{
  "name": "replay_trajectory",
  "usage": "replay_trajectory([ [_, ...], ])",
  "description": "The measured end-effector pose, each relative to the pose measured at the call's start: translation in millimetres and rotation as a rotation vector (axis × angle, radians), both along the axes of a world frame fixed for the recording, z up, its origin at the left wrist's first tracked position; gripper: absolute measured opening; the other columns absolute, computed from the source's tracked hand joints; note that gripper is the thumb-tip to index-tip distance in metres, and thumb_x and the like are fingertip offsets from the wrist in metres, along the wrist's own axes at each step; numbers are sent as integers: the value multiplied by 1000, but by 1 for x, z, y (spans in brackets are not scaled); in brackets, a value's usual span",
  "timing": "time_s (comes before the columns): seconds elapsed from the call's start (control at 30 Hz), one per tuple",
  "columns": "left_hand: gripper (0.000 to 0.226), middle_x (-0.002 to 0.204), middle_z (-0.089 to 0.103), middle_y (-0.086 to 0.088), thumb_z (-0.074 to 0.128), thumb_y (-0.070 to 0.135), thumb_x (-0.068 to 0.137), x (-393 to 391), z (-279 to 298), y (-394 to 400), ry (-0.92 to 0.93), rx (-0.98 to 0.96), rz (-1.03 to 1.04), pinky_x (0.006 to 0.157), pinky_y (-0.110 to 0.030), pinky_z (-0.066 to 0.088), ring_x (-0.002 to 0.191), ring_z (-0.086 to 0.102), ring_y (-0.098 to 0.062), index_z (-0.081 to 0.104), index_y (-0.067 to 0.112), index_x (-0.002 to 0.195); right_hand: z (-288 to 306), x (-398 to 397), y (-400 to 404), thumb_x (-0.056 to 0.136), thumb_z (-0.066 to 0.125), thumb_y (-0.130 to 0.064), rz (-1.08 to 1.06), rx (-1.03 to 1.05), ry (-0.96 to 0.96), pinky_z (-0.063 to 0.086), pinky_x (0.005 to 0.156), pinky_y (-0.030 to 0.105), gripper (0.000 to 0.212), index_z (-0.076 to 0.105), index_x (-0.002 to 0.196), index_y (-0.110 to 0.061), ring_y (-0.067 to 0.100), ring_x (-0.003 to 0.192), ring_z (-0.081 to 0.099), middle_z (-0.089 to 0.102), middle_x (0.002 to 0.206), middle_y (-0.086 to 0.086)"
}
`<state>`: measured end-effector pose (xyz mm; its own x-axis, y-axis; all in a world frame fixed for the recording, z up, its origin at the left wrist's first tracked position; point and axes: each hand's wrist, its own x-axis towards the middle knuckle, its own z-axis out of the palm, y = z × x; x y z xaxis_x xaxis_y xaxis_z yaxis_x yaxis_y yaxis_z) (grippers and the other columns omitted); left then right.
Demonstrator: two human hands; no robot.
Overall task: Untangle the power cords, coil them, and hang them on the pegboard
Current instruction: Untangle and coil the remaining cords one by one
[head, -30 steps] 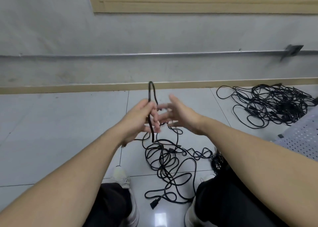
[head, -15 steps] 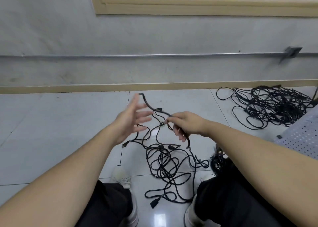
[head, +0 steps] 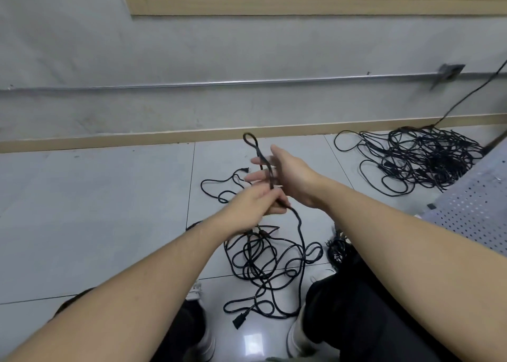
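Note:
A black power cord [head: 299, 226] rises from a loose tangle [head: 263, 263] on the tiled floor between my feet. My left hand [head: 255, 206] grips this cord just below my right hand. My right hand [head: 290, 176] is held out with its fingers straight and pointing left, and the cord runs up across them. Above the fingers the cord ends in a narrow upright loop [head: 249, 138]. The cord's plug end [head: 238, 322] lies on the floor near my shoes. A perforated pegboard panel [head: 477, 213] lies at the right edge.
A second, larger heap of black cords [head: 419, 158] lies on the floor at the back right, with one cord running up the wall. A small dark bundle [head: 338, 249] sits by my right knee. The wall and its wooden skirting close off the far side.
Half a second ago my right hand gripped the cord and my left was open. Now my left hand grips it, my right hand is straightened, and the loop stands upright again.

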<state>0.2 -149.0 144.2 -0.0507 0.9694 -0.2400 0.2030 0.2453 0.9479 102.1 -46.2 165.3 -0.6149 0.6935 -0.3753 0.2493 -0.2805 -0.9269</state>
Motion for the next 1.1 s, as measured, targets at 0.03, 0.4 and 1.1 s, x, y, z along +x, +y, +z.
replay_trajectory([
  [0.03, 26, 108, 77, -11, 44, 19, 109, -3, 4, 3, -90, 19, 76, 82, -16, 55, 92, 77, -14, 66, 10, 99, -5, 6, 4, 102, 23, -58, 54, 59, -80, 47, 97, 42, 62, 65, 124, -18, 28, 92, 61, 69, 100, 11],
  [0.4, 30, 101, 77, -19, 38, 31, 112, -53, 30, 4, -710, 143, 546, 89, -39, 62, 93, 77, -28, 58, 10, 106, -20, 66, 15, 109, 39, -39, 504, 294, -599, 53, 89, 35, 36, 62, 101, -12, 24, 81, 66, 77, 91, 14],
  [1.1, 29, 95, 79, 1, 39, 26, 111, 26, -27, -15, 81, -231, -235, 61, -16, 43, 65, 60, -3, 57, 11, 93, 17, 28, -4, 107, 31, -56, -58, 37, 43, 60, 76, 37, 54, 67, 119, -17, 24, 83, 73, 78, 98, 11],
])
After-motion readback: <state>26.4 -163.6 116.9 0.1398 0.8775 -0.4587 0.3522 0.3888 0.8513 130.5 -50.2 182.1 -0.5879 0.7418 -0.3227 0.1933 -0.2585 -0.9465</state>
